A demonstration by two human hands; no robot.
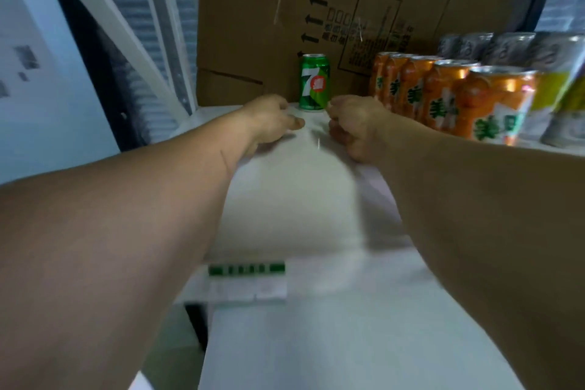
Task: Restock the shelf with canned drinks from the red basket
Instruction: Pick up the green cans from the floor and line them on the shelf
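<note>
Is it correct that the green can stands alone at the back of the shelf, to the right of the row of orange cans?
Not quite. The head view shows the green can standing alone at the back of the shelf, against the cardboard box, but to the left of the row of orange cans, not the right.

White shelf (294, 199) carries green can (314, 82), orange cans (449, 95).
</note>
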